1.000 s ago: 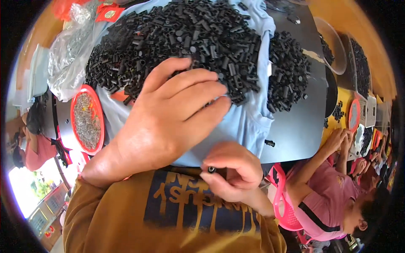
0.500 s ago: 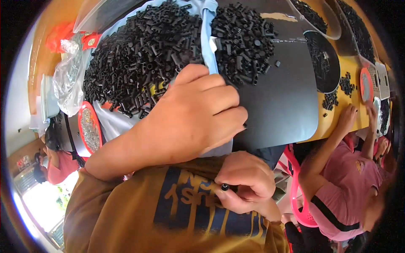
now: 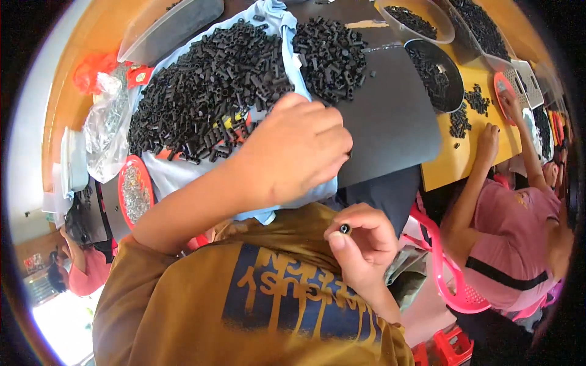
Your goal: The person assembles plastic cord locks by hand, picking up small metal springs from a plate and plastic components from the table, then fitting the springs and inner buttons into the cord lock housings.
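black tube (image 3: 345, 229) pinched in right hand (image 3: 372, 247); left hand (image 3: 303, 149) curled, cannot tell if holding anything.

The wide fisheye view looks down from the wearer's head, facing the light blue cloth (image 3: 165, 177) from its near side. The lens sits close above the brown shirt (image 3: 213, 299); the left hand (image 3: 299, 146) and right hand (image 3: 367, 238) come at short range around the cloth's near edge. Coverage stretches right of the cloth to the yellow table (image 3: 448, 172), bending toward the rim.
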The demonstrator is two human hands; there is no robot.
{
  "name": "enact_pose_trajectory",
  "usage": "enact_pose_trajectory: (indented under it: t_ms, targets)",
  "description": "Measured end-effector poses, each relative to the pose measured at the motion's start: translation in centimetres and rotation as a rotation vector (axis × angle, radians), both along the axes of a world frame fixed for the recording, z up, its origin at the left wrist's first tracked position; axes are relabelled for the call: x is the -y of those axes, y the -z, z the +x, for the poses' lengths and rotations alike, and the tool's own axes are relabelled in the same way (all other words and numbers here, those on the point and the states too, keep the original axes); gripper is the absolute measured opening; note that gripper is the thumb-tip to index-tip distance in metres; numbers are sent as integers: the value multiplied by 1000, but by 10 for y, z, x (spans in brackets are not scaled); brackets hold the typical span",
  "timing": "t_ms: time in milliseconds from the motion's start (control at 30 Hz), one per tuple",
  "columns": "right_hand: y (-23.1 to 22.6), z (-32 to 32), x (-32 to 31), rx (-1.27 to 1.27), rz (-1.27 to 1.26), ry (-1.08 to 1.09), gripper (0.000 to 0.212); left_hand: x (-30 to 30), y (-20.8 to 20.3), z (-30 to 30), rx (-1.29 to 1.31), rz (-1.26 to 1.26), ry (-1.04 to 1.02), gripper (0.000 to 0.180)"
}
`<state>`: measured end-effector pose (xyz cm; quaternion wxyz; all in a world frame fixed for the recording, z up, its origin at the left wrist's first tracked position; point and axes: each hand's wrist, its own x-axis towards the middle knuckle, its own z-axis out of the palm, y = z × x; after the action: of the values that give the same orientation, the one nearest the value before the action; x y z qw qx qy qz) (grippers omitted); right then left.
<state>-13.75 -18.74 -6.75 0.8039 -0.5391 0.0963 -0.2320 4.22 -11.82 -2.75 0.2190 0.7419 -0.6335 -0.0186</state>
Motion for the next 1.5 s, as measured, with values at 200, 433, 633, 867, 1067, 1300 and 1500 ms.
enact_pose_trajectory:
  t_ms: [200, 433, 633, 867, 1067, 1300, 1500]
  targets:
    - [-8, 1, -8, -22, 5, 41, 21, -32, -31, -9, -1054, 44, -33, 10]
    - [-36, 28, -11, -24, -5, 16, 20, -62, -40, -20, -1586, -116, -129, 11]
    - [-39, 42, -16, -25, -71, -40, 22, -72, -30, -20, -1551, -415, -144, 26]
    - [-47, 66, -24, -105, -82, -217, 26, -97, -44, -2, -1145, -452, -145, 20]
    - [-60, 99, -29, -12, -105, -288, 24, -110, -46, 15, -1054, -606, -114, 19]
    - [-61, 109, -33, -77, -117, -320, 21, -112, -40, 23, -1039, -593, -182, 18]
    - [-58, 106, -30, -115, -178, -296, 19, -107, -31, 25, -1010, -566, -193, 19]
